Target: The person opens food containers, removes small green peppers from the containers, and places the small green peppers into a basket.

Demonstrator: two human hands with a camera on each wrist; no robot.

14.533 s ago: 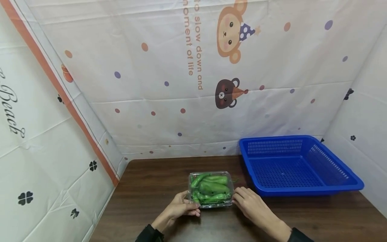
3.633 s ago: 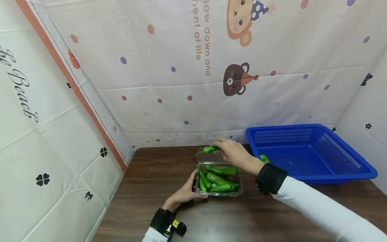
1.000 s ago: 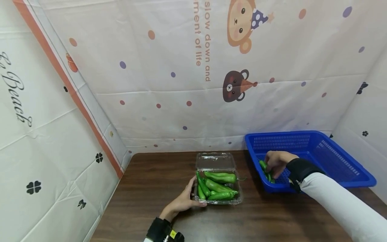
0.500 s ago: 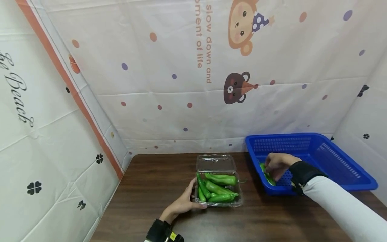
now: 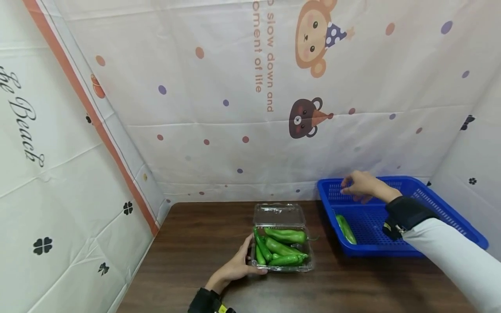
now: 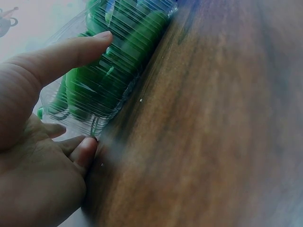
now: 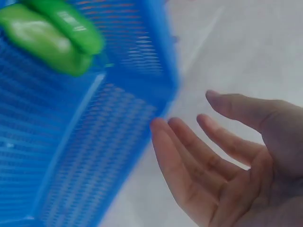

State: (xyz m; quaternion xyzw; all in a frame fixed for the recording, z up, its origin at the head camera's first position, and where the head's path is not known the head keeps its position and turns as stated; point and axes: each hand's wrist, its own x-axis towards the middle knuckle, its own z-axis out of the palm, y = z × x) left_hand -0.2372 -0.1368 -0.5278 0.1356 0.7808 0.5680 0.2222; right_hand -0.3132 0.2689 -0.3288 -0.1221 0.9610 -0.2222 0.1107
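A clear plastic clamshell box (image 5: pixel 282 266) (image 6: pixel 113 90) of green peppers (image 5: pixel 285 235) sits on the dark wood table, its lid folded back. My left hand (image 5: pixel 239 263) (image 6: pixel 52 118) holds the box's left side, thumb along its near edge. Green peppers (image 5: pixel 346 229) (image 7: pixel 52 35) lie in the blue basket (image 5: pixel 450 217) (image 7: pixel 71 156) near its left wall. Above the basket's back left corner my right hand (image 5: pixel 358 184) (image 7: pixel 213 151) hovers with relaxed fingers, holding nothing.
White printed curtains (image 5: pixel 219 108) wall in the table at the back and both sides. The brown tabletop (image 5: pixel 203 234) runs bare to the left of the box and along the front edge.
My right hand let go of the pepper in the basket and has risen up and back to the basket's far left corner. The left hand stays on the box.
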